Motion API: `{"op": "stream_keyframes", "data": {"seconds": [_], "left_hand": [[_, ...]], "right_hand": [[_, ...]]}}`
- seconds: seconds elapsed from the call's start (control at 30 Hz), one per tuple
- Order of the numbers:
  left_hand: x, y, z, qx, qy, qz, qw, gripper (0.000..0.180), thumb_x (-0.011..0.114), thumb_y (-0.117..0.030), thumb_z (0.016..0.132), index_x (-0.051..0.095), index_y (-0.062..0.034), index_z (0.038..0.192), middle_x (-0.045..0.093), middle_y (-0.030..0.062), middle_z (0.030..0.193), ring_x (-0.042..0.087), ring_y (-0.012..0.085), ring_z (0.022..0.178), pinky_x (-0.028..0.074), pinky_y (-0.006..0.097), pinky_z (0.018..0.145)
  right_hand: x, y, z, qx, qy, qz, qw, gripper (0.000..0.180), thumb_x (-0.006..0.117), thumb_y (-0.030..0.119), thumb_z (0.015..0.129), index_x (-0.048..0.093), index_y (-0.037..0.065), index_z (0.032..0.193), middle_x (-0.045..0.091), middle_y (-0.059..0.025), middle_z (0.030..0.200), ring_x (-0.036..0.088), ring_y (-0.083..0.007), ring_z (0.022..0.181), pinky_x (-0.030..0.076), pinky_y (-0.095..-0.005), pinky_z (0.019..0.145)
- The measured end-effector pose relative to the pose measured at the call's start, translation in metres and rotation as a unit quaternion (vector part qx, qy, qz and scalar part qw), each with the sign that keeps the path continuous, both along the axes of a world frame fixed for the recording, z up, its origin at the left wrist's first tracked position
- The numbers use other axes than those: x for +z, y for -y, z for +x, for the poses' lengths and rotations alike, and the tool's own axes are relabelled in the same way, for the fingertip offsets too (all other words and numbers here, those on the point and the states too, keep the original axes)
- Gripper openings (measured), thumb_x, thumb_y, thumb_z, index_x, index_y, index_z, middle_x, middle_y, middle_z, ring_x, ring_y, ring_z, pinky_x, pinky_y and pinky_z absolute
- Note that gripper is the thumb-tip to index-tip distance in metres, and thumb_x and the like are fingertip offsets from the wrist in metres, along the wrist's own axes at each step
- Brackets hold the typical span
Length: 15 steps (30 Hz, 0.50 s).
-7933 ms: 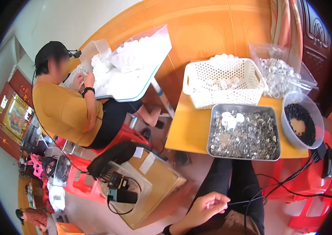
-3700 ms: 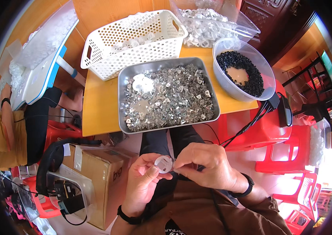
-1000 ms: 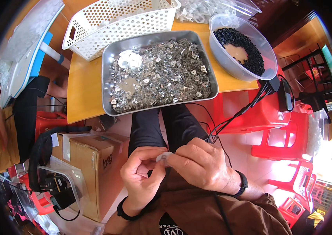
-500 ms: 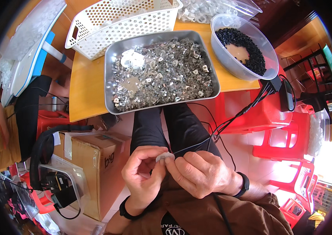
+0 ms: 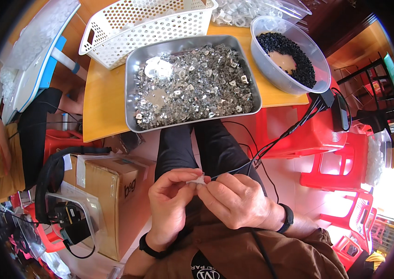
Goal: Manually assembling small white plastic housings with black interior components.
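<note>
Above my lap, a small whitish translucent plastic piece (image 5: 198,180) is pinched between both hands. My left hand (image 5: 172,195) grips it with thumb and fingertips. From the other side, my right hand (image 5: 234,200) is closed with its fingertips at the same piece; whether it also holds something smaller is hidden. Beyond my hands, a steel tray (image 5: 130,100) full of small shiny metal parts (image 5: 197,88) rests at the near edge of the yellow table (image 5: 101,111). To its right, a clear plastic bowl (image 5: 271,76) holds small black parts (image 5: 299,69).
A white perforated basket (image 5: 159,35) and a bag of clear plastic pieces (image 5: 243,11) stand behind the tray. Red stools (image 5: 299,135) and black cables (image 5: 280,137) are on the right. A cardboard box (image 5: 108,204) sits left of my legs, with another person's arm (image 5: 1,139) farther left.
The whitish piece has been turned between my fingers, from a flat round side to a more upright, angular one. Both hands have risen slightly; the left has shifted a little right.
</note>
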<state>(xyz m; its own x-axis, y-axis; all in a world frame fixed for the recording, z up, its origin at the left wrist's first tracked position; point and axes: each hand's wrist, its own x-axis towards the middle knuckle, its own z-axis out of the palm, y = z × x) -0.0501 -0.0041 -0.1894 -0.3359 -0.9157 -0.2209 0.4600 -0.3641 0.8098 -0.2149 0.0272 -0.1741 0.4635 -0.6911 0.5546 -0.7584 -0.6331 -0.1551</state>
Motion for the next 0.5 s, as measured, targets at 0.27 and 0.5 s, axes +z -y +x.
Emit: {"op": "stream_keyframes", "data": {"seconds": [0.27,0.5], "left_hand": [[-0.009,0.001,0.001,0.016,0.034,-0.004,0.999,0.014,0.057,0.010,0.086,0.059,0.0066,0.099,0.065,0.0129,0.096,0.065,0.0177,0.090,0.054,0.029,0.081],[-0.002,0.000,0.004,-0.032,-0.013,0.036,0.999,0.027,0.054,-0.002,0.093,0.055,0.0043,0.119,0.063,0.0135,0.109,0.062,0.0191,0.100,0.053,0.033,0.087]], "right_hand": [[-0.003,0.007,-0.004,-0.017,0.138,0.083,0.987,0.042,0.074,0.012,0.067,0.060,0.004,0.106,0.056,-0.0057,0.092,0.058,-0.0197,0.069,0.052,-0.0298,0.056],[-0.017,0.013,-0.002,-0.032,0.211,0.097,0.972,0.041,0.077,0.009,0.066,0.062,0.007,0.105,0.059,-0.0054,0.092,0.060,-0.0218,0.071,0.052,-0.0306,0.056]]}}
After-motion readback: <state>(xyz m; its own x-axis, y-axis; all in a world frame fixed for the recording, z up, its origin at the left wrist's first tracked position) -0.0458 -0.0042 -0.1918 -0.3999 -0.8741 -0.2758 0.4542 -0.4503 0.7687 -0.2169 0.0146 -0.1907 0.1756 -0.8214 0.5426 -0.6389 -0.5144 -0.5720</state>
